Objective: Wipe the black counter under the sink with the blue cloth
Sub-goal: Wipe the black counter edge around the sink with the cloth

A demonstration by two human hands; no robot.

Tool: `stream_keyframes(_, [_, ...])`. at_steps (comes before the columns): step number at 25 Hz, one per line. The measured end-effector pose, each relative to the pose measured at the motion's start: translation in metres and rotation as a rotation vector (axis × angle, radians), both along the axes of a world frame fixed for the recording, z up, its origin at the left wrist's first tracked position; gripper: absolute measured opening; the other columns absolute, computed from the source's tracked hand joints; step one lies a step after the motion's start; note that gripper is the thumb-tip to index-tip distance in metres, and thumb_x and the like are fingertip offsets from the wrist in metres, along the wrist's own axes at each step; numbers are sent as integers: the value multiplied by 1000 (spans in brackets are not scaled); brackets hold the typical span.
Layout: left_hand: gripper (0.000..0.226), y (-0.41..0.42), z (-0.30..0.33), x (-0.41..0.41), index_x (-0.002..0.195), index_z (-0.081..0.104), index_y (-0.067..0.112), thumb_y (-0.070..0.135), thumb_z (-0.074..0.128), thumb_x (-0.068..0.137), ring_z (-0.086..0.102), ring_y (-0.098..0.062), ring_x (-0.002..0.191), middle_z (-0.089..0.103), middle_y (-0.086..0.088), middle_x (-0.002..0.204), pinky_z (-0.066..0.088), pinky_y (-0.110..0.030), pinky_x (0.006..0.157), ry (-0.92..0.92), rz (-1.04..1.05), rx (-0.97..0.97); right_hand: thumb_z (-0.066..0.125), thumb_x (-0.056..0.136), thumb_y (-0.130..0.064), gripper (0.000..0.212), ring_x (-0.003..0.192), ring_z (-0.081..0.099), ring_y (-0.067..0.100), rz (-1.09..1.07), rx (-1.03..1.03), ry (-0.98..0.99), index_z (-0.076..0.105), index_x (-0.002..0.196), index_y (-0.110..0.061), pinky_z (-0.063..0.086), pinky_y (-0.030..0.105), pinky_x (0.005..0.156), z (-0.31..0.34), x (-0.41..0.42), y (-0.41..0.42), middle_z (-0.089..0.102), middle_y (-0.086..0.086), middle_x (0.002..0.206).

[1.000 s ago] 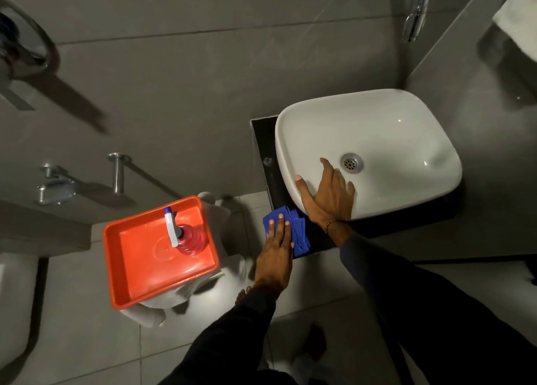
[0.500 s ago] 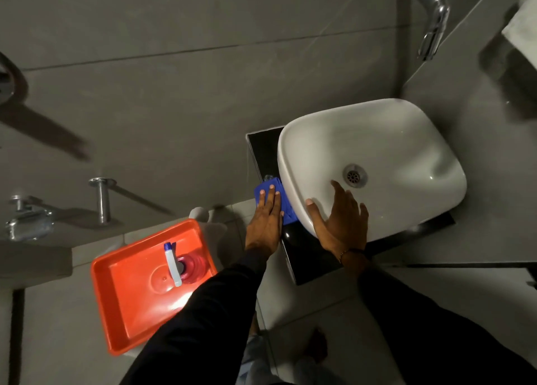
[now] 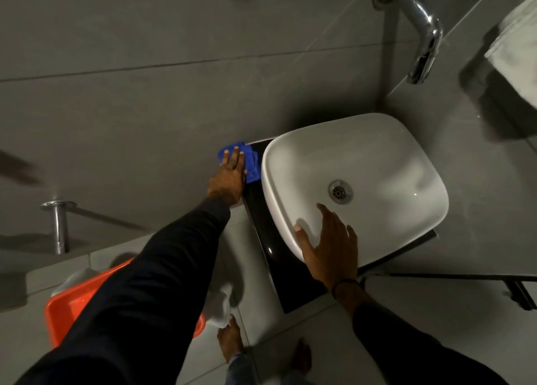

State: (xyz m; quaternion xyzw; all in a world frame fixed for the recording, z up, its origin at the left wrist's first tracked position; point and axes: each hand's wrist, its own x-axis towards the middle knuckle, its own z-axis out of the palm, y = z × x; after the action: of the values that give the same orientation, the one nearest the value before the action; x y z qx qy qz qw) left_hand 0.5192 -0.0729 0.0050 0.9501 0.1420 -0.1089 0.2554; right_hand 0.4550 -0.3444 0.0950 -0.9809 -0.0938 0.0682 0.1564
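A white basin point(image 3: 377, 163) sits on a glossy black counter point(image 3: 270, 248) fixed in the corner of grey tiled walls. My left hand point(image 3: 228, 178) lies flat on the blue cloth point(image 3: 252, 163), pressing it on the counter's far left corner, where the counter meets the wall. The cloth shows around and past my fingers, right beside the basin's left rim. My right hand point(image 3: 328, 248) rests spread on the basin's near rim, thumb out to the left, holding nothing.
A chrome tap point(image 3: 421, 33) juts from the wall above the basin. An orange tray point(image 3: 66, 306) stands low on the left, mostly hidden by my left sleeve. A chrome wall fitting point(image 3: 59, 227) is on the left. My bare feet point(image 3: 232, 341) stand on the tiled floor.
My left hand has slid the blue cloth along the counter's left strip, from the near corner up to the far corner by the wall. My right hand stays on the basin's rim.
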Motion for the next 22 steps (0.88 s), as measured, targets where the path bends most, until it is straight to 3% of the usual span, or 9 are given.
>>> stream_keyframes(8, [59, -37, -1, -44, 162, 5, 11, 27, 26, 109, -9, -31, 159, -7, -7, 172, 21, -43, 128, -25, 5, -39, 34, 85, -78, 84, 147, 39, 21, -7, 22, 22, 30, 153, -29, 26, 52, 123, 4, -1, 2, 46, -2, 156])
stream_keyframes(12, [59, -20, -1, -21, 162, 5, 12, 29, 23, 109, -7, -30, 159, -6, -6, 172, 25, -44, 126, -6, -18, 28, 36, 85, -77, 83, 146, 41, 21, -2, 25, 13, 32, 152, -29, 28, 52, 122, 2, -1, 1, 48, -2, 155])
stream_keyframes(16, [58, 0, -7, 3, 162, 10, 9, 27, 25, 109, -2, -33, 159, 0, -9, 172, 20, -46, 127, -32, -23, 61, 39, 86, -74, 81, 145, 42, 21, -5, 17, 1, 33, 152, -27, 30, 53, 121, -1, -1, 0, 49, -1, 154])
stream_keyframes(22, [58, -21, -11, -27, 162, 6, 13, 29, 25, 109, -9, -30, 159, -6, -5, 172, 23, -43, 127, -57, 37, -27, 37, 85, -76, 81, 144, 44, 22, -10, 30, -15, 34, 151, -28, 30, 53, 121, -1, -1, 1, 50, 0, 153])
